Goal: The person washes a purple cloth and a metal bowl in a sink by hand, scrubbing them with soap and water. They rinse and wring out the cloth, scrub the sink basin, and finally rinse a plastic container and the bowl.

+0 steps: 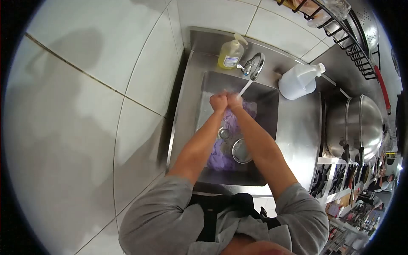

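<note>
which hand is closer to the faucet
The right hand: it is at the water running from the faucet. The left hand is beside it, farther left from the stream.

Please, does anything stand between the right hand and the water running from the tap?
Nothing visible does. The water from the tap comes down at the right hand; whether onto it or just beside, I cannot tell.

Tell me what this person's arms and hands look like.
Plain, short grey sleeves end near the elbows, leaving both forearms bare. The grip at the end of each arm, left hand and right hand, appears ungloved.
</note>
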`<state>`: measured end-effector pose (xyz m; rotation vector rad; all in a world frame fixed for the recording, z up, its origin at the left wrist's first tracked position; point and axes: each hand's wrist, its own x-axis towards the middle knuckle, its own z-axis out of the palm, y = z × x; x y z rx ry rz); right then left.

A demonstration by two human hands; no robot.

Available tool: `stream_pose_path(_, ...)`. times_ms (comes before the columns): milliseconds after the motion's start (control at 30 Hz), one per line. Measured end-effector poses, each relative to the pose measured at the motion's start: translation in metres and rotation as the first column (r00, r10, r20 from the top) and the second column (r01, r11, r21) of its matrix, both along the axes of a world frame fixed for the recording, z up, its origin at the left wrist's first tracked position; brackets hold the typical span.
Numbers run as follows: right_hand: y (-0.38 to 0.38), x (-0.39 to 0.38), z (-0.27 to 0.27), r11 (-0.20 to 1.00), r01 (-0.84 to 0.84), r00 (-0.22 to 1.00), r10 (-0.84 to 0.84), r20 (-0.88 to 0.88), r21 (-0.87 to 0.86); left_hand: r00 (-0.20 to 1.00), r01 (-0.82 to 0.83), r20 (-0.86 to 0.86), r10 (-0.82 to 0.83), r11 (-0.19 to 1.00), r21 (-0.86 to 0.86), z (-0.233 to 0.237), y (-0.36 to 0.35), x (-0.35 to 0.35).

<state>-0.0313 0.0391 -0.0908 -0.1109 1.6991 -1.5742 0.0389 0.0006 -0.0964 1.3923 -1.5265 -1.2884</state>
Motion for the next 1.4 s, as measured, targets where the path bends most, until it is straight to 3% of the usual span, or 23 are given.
stream_pose_path(33,0.006,0.001,0.009,0.985,-0.059,0.967,0.096,-0.235,0.160,1.000,0.002,-0.001,-0.002,1.000,0.008,0.003,0.003,-0.001)
stream_pose_path(100,0.016,0.003,0.022,0.875,-0.054,0.719,0.369,-0.589,0.482,0.949,-0.315,0.049,0.312,0.925,0.212,0.009,0.007,-0.015)
stream_pose_path(133,0.021,0.007,0.024,0.870,-0.054,0.718,0.375,-0.586,0.491,0.948,-0.316,0.050,0.313,0.922,0.222,0.005,0.008,-0.024)
stream_pose_path(167,0.024,0.013,0.026,0.968,0.136,0.958,-0.074,-0.276,0.213,0.915,-0.383,-0.055,0.399,0.905,0.184,0.002,0.009,-0.036)
stream_pose_path(200,0.027,0.016,0.029,0.901,0.433,0.881,-0.430,0.197,0.033,0.866,-0.452,-0.163,0.473,0.879,0.153,0.004,0.011,-0.046)
stream_pose_path(267,0.036,0.016,0.038,0.910,0.412,0.850,-0.368,0.376,-0.041,0.883,-0.450,-0.137,0.449,0.893,0.033,0.003,0.018,-0.052)
stream_pose_path(333,0.043,0.013,0.036,0.891,0.403,0.707,-0.159,0.689,-0.208,0.982,-0.014,-0.164,-0.098,0.819,-0.573,0.006,0.016,-0.035)
stream_pose_path(367,0.041,0.002,0.033,0.909,0.348,0.698,-0.089,0.710,-0.228,0.976,0.216,0.120,-0.181,0.762,-0.610,0.002,0.017,-0.025)
stream_pose_path(400,0.035,-0.003,0.032,0.910,0.347,0.692,-0.085,0.717,-0.227,0.976,0.219,0.128,-0.177,0.762,-0.609,0.008,0.015,-0.016)
stream_pose_path(467,0.024,-0.002,0.031,0.959,0.245,0.774,-0.104,0.625,-0.143,0.733,0.658,0.177,-0.656,0.751,0.057,0.029,0.010,0.003)
stream_pose_path(533,0.017,0.009,0.009,0.975,0.107,0.770,0.041,0.637,-0.193,0.766,0.606,0.267,-0.585,0.795,0.003,0.036,0.007,0.013)
stream_pose_path(600,0.008,0.008,-0.057,0.828,0.014,0.724,0.378,0.576,-0.560,0.810,0.520,0.385,-0.442,0.845,-0.125,0.045,0.016,0.015)
stream_pose_path(733,0.025,0.056,0.006,0.751,0.179,0.736,0.326,0.593,-0.635,0.873,0.401,0.375,-0.311,0.896,-0.192,0.055,0.017,0.021)
stream_pose_path(833,0.031,0.057,0.024,0.941,-0.009,0.724,0.239,0.647,-0.338,0.916,0.298,0.360,-0.180,0.905,-0.305,0.032,0.008,0.014)
stream_pose_path(1067,0.044,0.076,0.043,0.987,0.021,0.939,-0.075,0.334,0.162,0.903,0.285,0.404,-0.148,0.909,-0.305,0.011,0.010,0.014)
stream_pose_path(1100,0.051,0.071,0.012,0.955,-0.163,0.986,0.169,-0.002,0.249,0.886,0.329,0.439,-0.152,0.873,-0.360,0.005,0.010,0.016)
stream_pose_path(1133,0.058,0.063,-0.020,0.876,-0.290,0.852,0.420,-0.313,0.386,0.887,0.325,0.438,-0.147,0.872,-0.366,0.010,0.009,0.019)
stream_pose_path(1200,0.070,0.057,-0.026,0.765,-0.335,0.562,0.631,-0.535,0.551,0.853,0.370,0.433,-0.292,0.923,-0.105,0.030,0.014,0.032)
stream_pose_path(1267,0.070,0.059,0.011,0.914,-0.153,0.619,0.385,-0.685,0.376,0.842,0.373,0.445,-0.305,0.925,-0.072,0.031,0.002,0.040)
stream_pose_path(1300,0.066,0.054,0.027,0.916,-0.155,0.614,0.383,-0.690,0.370,0.907,0.212,0.353,-0.231,0.973,0.092,0.013,-0.007,0.039)
stream_pose_path(1333,0.063,0.046,0.039,0.973,-0.129,0.824,0.213,-0.525,0.192,0.953,0.061,0.272,-0.136,0.961,0.268,0.019,-0.012,0.043)
stream_pose_path(1367,0.060,0.040,0.050,0.999,-0.049,0.957,0.053,-0.285,0.023,0.923,0.301,-0.385,-0.002,0.626,0.719,0.024,-0.016,0.055)
stream_pose_path(1400,0.058,0.027,0.045,0.999,-0.046,0.957,0.048,-0.286,0.015,0.923,0.304,-0.386,-0.008,0.631,0.714,0.014,-0.014,0.054)
